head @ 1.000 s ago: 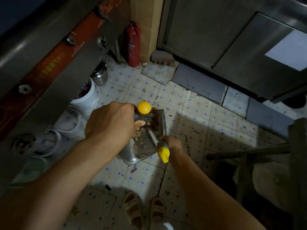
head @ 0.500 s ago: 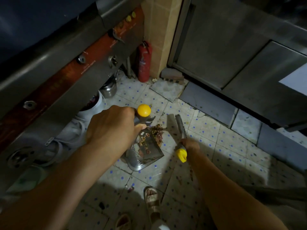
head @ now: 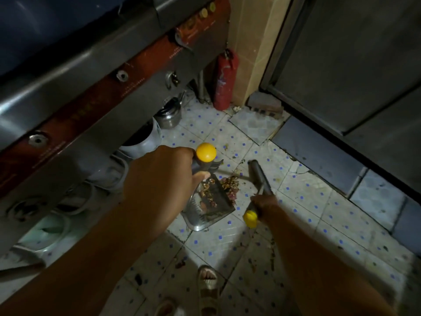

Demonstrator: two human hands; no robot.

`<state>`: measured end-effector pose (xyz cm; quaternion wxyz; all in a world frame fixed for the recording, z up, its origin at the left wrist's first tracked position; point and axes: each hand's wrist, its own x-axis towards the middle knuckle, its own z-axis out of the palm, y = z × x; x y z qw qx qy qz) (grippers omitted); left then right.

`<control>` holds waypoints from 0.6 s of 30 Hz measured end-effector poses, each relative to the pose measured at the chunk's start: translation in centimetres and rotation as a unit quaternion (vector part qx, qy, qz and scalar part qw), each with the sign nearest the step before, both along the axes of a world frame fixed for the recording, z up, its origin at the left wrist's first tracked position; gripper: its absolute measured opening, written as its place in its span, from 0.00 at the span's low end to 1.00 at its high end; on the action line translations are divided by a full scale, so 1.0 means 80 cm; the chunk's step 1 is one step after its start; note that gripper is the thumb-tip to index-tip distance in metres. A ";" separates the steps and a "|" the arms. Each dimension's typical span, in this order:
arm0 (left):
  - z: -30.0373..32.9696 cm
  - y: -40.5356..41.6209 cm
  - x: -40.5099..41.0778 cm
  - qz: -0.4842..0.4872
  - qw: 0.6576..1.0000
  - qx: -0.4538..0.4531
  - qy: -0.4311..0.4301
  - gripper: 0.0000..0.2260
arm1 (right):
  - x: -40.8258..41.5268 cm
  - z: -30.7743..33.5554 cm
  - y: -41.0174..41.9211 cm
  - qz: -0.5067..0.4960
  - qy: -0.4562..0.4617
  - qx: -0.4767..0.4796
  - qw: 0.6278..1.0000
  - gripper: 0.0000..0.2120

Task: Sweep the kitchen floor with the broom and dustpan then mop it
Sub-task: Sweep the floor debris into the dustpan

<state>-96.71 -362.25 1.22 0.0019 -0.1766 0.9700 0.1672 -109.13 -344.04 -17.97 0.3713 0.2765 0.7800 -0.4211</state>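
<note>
From the head view, I am seeing the left hand [head: 159,179] wrapping its grip around the dark, yellow-capped handle [head: 206,153] of the shiny metal dustpan [head: 211,206], which is sitting on the blue-dotted tiled floor [head: 307,213] and hiding partly behind that hand. The right hand [head: 265,205] is gripping the grey, yellow-tipped broom [head: 258,176]; its bristles are too dim to make out. Brown debris [head: 230,184] is lying at the pan's lip. A red fire extinguisher [head: 224,80] and white bucket [head: 145,137] are standing near the steel counter [head: 68,71].
</note>
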 end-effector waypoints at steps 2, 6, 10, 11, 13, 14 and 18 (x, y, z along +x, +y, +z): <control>-0.002 -0.002 0.003 0.005 1.000 -0.012 -0.002 0.17 | 0.011 -0.003 -0.009 0.044 -0.009 0.001 0.999 0.19; 0.001 -0.004 0.015 0.015 0.999 -0.041 -0.006 0.15 | 0.043 -0.002 -0.013 0.106 -0.029 0.035 0.993 0.19; 0.005 -0.009 0.040 0.019 0.999 -0.033 -0.009 0.15 | 0.081 0.010 -0.022 0.170 -0.053 0.018 0.984 0.19; 0.008 -0.011 0.048 0.024 0.999 -0.034 -0.017 0.17 | 0.092 0.011 -0.024 0.181 -0.055 0.016 0.982 0.19; 0.015 -0.014 0.065 0.032 0.998 -0.046 -0.029 0.18 | 0.114 0.016 -0.029 0.198 -0.057 0.012 0.978 0.18; 0.019 -0.015 0.074 0.033 0.998 -0.051 -0.032 0.18 | 0.125 0.020 -0.031 0.205 -0.060 0.011 0.977 0.18; 0.035 -0.021 0.110 0.030 0.995 -0.087 -0.023 0.15 | 0.165 0.034 -0.039 0.217 -0.072 -0.006 0.973 0.18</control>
